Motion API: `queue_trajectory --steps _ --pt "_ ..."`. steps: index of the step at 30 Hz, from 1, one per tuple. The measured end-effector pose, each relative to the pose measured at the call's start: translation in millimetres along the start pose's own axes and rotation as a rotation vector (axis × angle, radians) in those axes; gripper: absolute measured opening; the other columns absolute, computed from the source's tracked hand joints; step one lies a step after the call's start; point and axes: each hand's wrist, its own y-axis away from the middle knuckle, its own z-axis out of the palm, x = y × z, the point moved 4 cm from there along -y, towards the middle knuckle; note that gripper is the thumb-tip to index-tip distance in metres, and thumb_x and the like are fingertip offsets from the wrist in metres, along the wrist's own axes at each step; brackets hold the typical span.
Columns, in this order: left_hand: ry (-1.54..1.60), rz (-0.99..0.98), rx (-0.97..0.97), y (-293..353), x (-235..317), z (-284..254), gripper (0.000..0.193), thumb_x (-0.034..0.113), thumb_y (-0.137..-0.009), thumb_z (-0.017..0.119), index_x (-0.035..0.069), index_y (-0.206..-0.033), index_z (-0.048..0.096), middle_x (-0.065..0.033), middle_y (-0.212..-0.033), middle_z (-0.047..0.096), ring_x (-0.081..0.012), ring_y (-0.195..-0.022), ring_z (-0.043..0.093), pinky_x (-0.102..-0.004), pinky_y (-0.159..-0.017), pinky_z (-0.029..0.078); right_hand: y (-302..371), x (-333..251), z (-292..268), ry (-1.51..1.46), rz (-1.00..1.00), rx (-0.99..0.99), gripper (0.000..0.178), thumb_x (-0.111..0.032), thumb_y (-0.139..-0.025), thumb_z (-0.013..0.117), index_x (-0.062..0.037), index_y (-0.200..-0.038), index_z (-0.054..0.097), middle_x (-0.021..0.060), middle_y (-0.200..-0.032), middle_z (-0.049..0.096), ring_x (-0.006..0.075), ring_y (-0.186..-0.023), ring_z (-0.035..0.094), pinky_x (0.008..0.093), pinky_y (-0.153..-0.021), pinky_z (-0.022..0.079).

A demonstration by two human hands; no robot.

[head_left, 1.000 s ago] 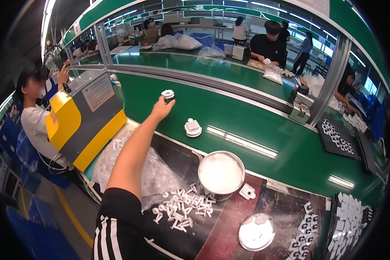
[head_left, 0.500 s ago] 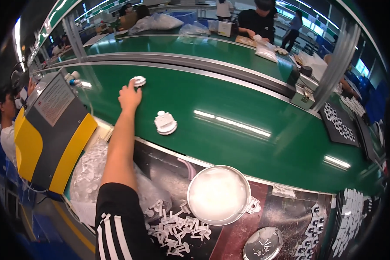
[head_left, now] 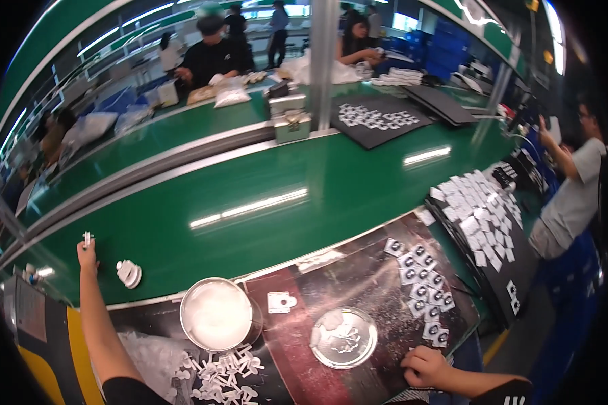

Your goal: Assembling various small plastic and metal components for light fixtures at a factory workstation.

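My left hand (head_left: 86,255) reaches out over the green belt at the far left, its fingers closed on a small white plastic part (head_left: 88,239). A second white round plastic assembly (head_left: 129,273) lies on the belt to the right of that wrist. My right hand (head_left: 425,366) rests low on the right of the dark work surface with curled fingers; whatever may be inside them is hidden. Nearest it are several white parts with black centres (head_left: 422,283) and a shallow round dish (head_left: 344,337) holding small slender pieces. A flat white piece (head_left: 282,302) lies left of the dish.
A round white-filled pan (head_left: 216,314) stands at the belt's near edge, beside a heap of white stemmed parts (head_left: 226,374) and a plastic bag (head_left: 148,361). Black boards with white pieces (head_left: 476,216) lie at right. A yellow-grey machine (head_left: 47,337) stands at left. Other people work beyond the belt.
The view has swung right. My left hand now holds the white part out over the belt, its grip changed. My right hand has come into view, along with the flat white piece.
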Motion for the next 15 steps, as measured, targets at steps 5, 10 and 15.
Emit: queue_trajectory --steps 5,10,15 --pt "0.116 0.208 0.120 78.4 75.3 -38.3 0.037 0.042 -0.099 0.074 0.016 -0.118 0.056 0.0023 -0.086 0.055 -0.0084 -0.076 0.051 -0.0311 -0.057 0.042 -5.2 4.8 -7.0 -0.103 -0.068 -0.043 0.018 -0.004 -0.078 0.071 -0.0046 -0.095 0.071 0.0108 -0.095 0.067 0.0293 -0.082 0.069 0.0364 -0.072 0.059" --pt "0.466 0.313 -0.256 267.1 253.6 -63.5 0.038 0.041 -0.104 0.067 0.017 -0.131 0.056 0.0011 -0.106 0.062 -0.0101 -0.090 0.060 -0.0294 -0.078 0.051 10.8 0.9 -6.0 -0.130 -0.068 0.035 0.016 -0.003 -0.081 0.069 -0.0045 -0.097 0.067 0.0109 -0.096 0.064 0.0313 -0.086 0.067 0.0388 -0.075 0.057" --pt "0.672 0.363 -0.722 524.7 282.5 -101.4 0.056 0.039 -0.107 0.060 0.009 -0.152 0.044 -0.0090 -0.129 0.066 -0.0158 -0.101 0.069 -0.0282 -0.075 0.057 12.7 7.7 -2.3 -0.140 -0.099 0.064 0.014 -0.006 -0.083 0.067 -0.0071 -0.097 0.064 0.0107 -0.092 0.060 0.0315 -0.083 0.065 0.0405 -0.071 0.056"
